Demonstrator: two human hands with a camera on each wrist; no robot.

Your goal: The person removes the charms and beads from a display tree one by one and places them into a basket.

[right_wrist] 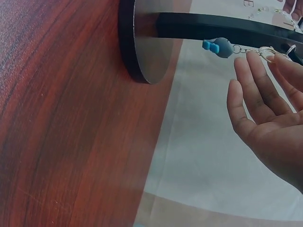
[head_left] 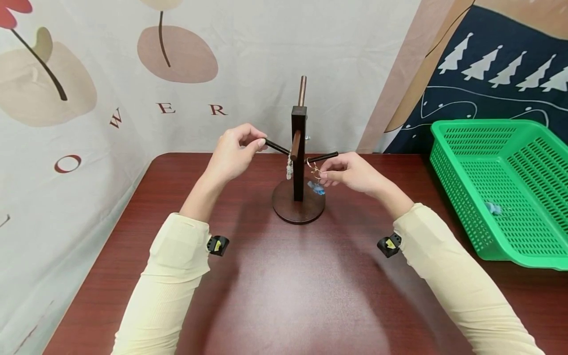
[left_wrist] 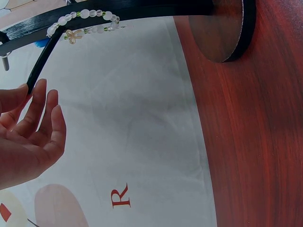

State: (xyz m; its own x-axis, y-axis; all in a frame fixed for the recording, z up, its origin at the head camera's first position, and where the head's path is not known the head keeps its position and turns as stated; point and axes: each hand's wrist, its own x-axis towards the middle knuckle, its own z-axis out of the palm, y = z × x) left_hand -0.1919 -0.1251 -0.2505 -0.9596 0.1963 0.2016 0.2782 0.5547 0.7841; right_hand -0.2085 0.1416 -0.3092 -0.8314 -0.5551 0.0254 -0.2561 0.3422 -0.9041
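By the left hand (head_left: 234, 154), the outer end of a black peg (head_left: 277, 146) was pinched between thumb and forefinger, the remaining fingers being loosely curved. By the right hand (head_left: 351, 172), a gold-coloured ring (head_left: 315, 172) was pinched between thumb and fingertips; just below those fingertips a blue charm (head_left: 317, 188) was hung from it on a short chain. Just above the same fingers a second peg (head_left: 327, 156) was set; whether the ring had been passed over it could not be told. Between both sets of fingers a dark post (head_left: 298, 177) was held upright by a round base (head_left: 299, 213), placed below them on the table (head_left: 288, 291). Right of the left fingers, near the post, a beaded bracelet (left_wrist: 85, 13) was hung. Well right of the right fingers, a small blue item (head_left: 493, 208) was held in a green basket (head_left: 461, 207). Leftward of the left fingers, red letters "O", "W", "E" and "R" could be read on the pale cloth (head_left: 257, 54)
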